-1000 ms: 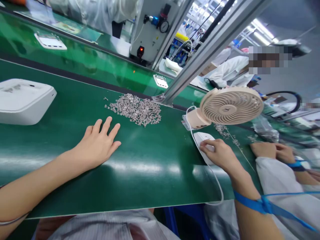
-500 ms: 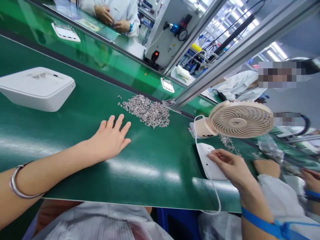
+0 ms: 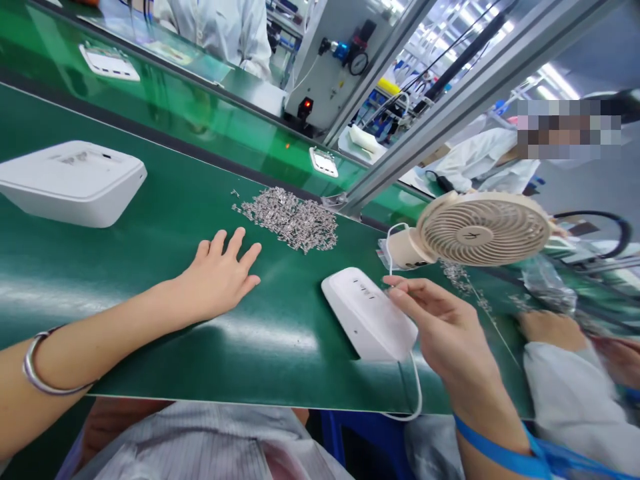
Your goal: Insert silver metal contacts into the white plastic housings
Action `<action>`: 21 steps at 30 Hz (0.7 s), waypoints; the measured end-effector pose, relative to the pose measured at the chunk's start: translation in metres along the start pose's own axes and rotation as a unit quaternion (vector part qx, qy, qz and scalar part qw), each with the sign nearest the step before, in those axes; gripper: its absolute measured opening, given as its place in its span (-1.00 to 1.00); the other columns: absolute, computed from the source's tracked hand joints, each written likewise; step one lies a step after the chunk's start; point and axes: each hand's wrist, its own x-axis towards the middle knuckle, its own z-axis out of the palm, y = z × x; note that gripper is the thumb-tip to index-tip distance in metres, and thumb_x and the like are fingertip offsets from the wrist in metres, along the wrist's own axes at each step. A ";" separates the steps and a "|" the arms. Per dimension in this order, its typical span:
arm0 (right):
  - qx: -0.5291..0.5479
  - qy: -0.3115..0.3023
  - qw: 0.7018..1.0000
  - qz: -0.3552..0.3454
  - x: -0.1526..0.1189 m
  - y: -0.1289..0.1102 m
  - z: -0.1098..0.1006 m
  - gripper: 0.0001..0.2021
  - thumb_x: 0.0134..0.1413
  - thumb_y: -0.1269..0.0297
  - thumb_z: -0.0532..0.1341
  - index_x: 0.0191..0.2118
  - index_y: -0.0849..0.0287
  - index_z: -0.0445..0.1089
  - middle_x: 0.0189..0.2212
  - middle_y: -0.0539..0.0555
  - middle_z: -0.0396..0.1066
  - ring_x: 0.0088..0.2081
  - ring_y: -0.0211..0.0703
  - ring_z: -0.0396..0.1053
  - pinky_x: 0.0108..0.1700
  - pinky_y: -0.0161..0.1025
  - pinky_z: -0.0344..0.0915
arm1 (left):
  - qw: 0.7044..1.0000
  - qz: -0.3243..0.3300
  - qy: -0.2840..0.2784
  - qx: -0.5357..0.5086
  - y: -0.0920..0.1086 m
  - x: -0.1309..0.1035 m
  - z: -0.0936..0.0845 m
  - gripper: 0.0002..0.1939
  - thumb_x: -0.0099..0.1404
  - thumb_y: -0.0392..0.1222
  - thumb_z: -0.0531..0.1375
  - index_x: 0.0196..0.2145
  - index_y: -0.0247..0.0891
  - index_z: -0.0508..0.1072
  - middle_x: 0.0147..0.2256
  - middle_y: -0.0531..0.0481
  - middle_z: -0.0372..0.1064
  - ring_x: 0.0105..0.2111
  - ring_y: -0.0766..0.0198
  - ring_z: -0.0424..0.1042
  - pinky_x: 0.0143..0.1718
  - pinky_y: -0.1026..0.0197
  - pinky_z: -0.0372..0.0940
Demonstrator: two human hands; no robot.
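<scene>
My left hand (image 3: 220, 277) lies palm down on the green work surface, fingers spread, holding nothing. Beyond its fingertips is a pile of small clear-and-metal parts (image 3: 295, 220). My right hand (image 3: 445, 320), with a blue strap round the wrist, has thumb and index finger pinched at the far right edge of a white device housing (image 3: 375, 320). What lies between those fingertips is too small to make out. Small slots and a dark hole show on the housing. A larger white housing (image 3: 75, 180) stands at the far left, small parts in its recess.
A beige fan (image 3: 480, 230) stands beyond my right hand, its white cable looping by the housing. A metal post (image 3: 430, 113) rises behind. White frames (image 3: 325, 162) lie on the green strip beyond the ledge. Another person's hand (image 3: 553, 330) rests at the right.
The white housing near my right hand has moved left and now shows more of its slotted face. My right hand has moved left with it. My left hand stays spread in place.
</scene>
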 end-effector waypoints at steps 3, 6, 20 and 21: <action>0.020 0.019 0.998 0.060 -0.006 0.012 0.003 -0.71 -0.47 0.12 0.42 -0.61 0.15 0.36 -0.45 0.07 0.43 -0.42 -0.17 0.35 -0.52 -0.33 0.21 | 0.998 0.029 -0.011 -0.063 0.005 -0.004 -0.001 -0.39 0.33 0.07 -0.04 0.25 -0.23 0.01 0.26 -0.35 -0.13 0.19 -0.34 -0.05 0.03 -0.27 0.07; 0.050 -0.050 0.987 0.143 -0.025 0.010 0.004 -0.70 -0.46 0.11 0.43 -0.62 0.17 0.36 -0.43 0.09 0.45 -0.43 -0.16 0.37 -0.55 -0.34 0.23 | 0.985 0.110 -0.023 -0.135 0.016 -0.012 -0.001 -0.29 0.27 0.21 -0.03 0.27 -0.17 -0.05 0.26 -0.31 -0.10 0.18 -0.30 -0.01 0.04 -0.26 0.07; 0.089 -0.164 0.973 -0.135 -0.014 -0.018 0.069 -0.90 -0.11 0.43 0.26 -0.53 0.14 0.35 -0.57 -0.05 0.29 -0.48 -0.31 0.24 -0.44 -0.33 0.21 | 0.965 0.152 0.000 -0.212 0.006 -0.011 -0.018 -0.65 0.33 -0.19 -0.05 -0.02 -0.17 0.40 0.15 -0.15 0.19 0.06 -0.01 0.26 0.03 -0.12 0.13; 0.096 -0.152 0.973 -0.144 -0.008 -0.019 0.074 -0.91 -0.13 0.44 0.26 -0.52 0.14 0.35 -0.56 -0.06 0.30 -0.48 -0.31 0.25 -0.43 -0.33 0.22 | 0.967 0.148 0.023 -0.208 0.008 -0.014 -0.018 -0.65 0.31 -0.09 0.01 -0.02 -0.18 0.40 0.15 -0.18 0.18 0.09 -0.07 0.21 0.04 -0.14 0.11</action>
